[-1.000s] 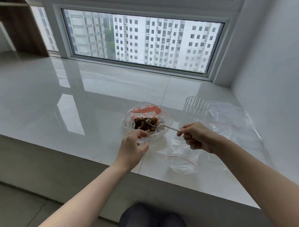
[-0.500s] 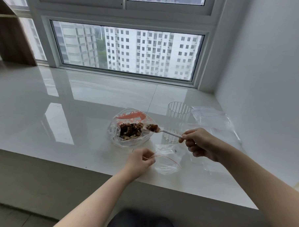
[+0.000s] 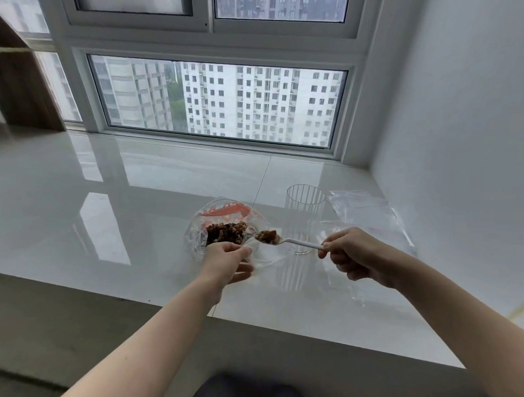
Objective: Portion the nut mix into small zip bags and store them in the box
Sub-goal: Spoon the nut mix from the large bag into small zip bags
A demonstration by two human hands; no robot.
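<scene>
A large clear bag (image 3: 225, 212) with an orange label lies open on the white sill, dark nut mix (image 3: 226, 232) inside it. My right hand (image 3: 351, 254) pinches the handle of a white plastic spoon (image 3: 298, 242). The spoon's bowl carries a heap of nuts (image 3: 268, 236) just right of the big bag. My left hand (image 3: 226, 261) holds up a small clear zip bag (image 3: 264, 253) by its mouth, right under the spoon. No box shows.
A ribbed clear cup (image 3: 304, 207) stands behind the spoon. Several flat empty zip bags (image 3: 366, 211) lie at the right near the wall. The sill's front edge (image 3: 320, 319) runs below my arms, with the window behind.
My left hand picked the small zip bag off the sill and raised it under the spoon. The loaded spoon moved out of the big bag toward the right.
</scene>
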